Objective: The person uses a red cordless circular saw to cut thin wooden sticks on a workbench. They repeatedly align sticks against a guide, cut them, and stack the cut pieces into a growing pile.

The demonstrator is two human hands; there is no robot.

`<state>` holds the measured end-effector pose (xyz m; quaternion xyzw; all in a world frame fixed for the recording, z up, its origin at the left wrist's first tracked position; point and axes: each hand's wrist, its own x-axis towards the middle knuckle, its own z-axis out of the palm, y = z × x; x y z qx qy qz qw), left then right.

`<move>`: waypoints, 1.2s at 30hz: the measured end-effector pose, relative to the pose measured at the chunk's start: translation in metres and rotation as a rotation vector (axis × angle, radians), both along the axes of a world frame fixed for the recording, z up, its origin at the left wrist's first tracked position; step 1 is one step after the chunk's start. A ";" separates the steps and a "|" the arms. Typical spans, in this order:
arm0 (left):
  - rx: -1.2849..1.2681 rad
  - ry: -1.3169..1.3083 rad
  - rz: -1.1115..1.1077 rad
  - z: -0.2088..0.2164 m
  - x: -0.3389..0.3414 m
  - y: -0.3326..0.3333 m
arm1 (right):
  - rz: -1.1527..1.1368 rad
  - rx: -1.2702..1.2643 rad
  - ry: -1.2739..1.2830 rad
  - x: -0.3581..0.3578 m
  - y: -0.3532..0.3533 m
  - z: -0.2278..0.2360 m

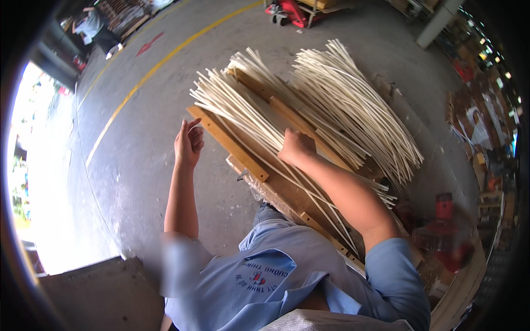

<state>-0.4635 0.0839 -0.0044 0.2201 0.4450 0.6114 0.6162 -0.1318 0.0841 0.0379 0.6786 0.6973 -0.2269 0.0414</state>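
Observation:
Long, thin, pale rods, looking like cane or wooden sticks, lie in a loose bundle on a wooden work surface. My right hand is closed at the bundle's right side, over rods that run on toward the lower right; its fingertips are hidden. My left hand hangs in the air with fingers apart and partly curled, holding nothing visible. It is just left of the upper end of a brown wooden rail that borders the bundle.
Another large bundle of rods lies to the right, past a wooden divider. A red machine part stands at the lower right. Farther off are a red pallet jack, a concrete post and another person.

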 end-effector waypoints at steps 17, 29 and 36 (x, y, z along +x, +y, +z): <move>0.077 -0.377 -0.246 0.005 0.170 -0.029 | 0.079 0.737 0.208 0.025 -0.059 -0.033; 0.199 -0.298 -0.689 0.015 0.347 -0.074 | -0.218 0.991 0.495 0.124 -0.151 -0.008; 0.351 0.036 -0.852 0.015 0.397 -0.130 | -0.762 0.736 0.681 0.164 -0.218 -0.022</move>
